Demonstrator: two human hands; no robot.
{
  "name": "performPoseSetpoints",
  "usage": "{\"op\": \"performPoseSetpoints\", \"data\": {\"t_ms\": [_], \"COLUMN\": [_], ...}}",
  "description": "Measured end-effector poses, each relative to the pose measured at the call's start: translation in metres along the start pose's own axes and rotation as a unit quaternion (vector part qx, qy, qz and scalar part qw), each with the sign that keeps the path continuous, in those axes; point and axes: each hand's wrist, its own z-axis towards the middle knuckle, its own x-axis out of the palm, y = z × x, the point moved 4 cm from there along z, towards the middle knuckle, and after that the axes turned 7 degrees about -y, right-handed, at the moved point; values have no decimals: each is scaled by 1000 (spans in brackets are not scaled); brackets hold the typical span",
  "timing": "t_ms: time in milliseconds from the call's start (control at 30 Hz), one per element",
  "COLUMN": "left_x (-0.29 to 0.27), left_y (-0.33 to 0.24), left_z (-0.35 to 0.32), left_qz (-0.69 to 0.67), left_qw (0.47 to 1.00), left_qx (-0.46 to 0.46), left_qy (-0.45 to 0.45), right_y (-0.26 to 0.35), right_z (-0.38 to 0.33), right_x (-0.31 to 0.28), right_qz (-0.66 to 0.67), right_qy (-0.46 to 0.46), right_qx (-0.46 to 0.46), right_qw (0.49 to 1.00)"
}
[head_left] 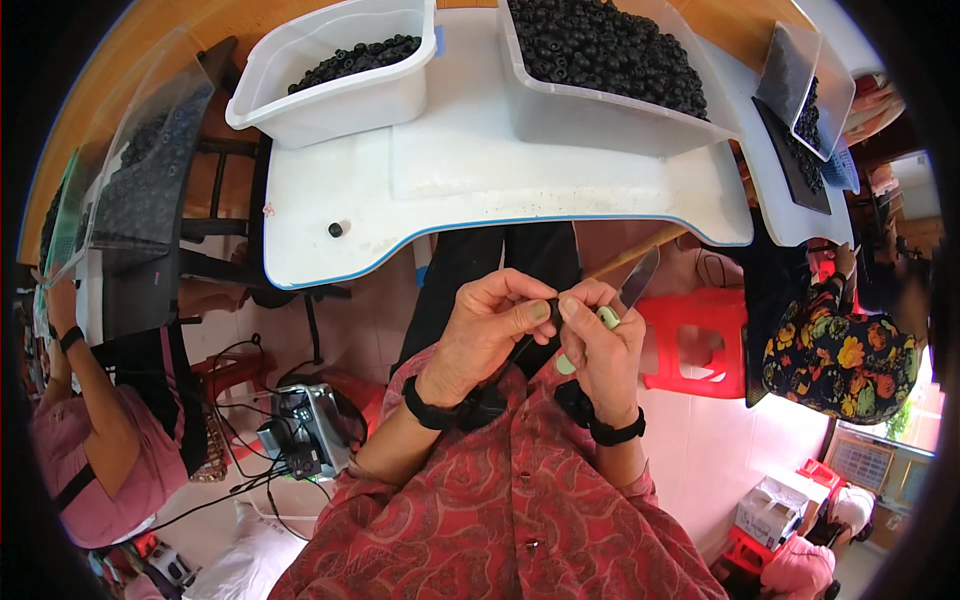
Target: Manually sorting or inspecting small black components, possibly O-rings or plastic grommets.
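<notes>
Head view: Forearms rising from about seven and six o'clock, the left hand (490, 315) pinches a small dark piece (555, 311) at centre, thumb against forefinger, while the right hand (605, 335) meets it, clasping a green-handled knife (608, 317), blade toward one o'clock. The counter's (470, 165) curved blue edge passes at twelve, apart from both hands; bare white surface opens beyond, before two tubs (350, 115).

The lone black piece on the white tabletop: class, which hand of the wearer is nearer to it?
Left. The left hand is right of the black piece and lower in the picture; the right hand is farther right, past the left.
</notes>
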Motion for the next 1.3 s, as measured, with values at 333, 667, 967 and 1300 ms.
{"op": "performPoseSetpoints", "data": {"t_ms": [333,667,967,1300], "left_x": [-3,-4,-1,0], "left_y": [3,1,1,2], "left_z": [5,5,5,4], "left_qz": [-67,-43,-27,6], "left_qw": [997,999,1000,1000], "left_qx": [-45,-13,-3,8], "left_qy": [3,-15,-6,-19], "right_y": [-15,2,3,3], "right_z": [8,0,1,1], "right_x": [-7,15,16,15], "right_qz": [-171,-508,-538,-528], "right_qy": [-55,-16,-19,-29], "right_qx": [-110,-296,-298,-290], "right_qw": [977,809,788,798]}}
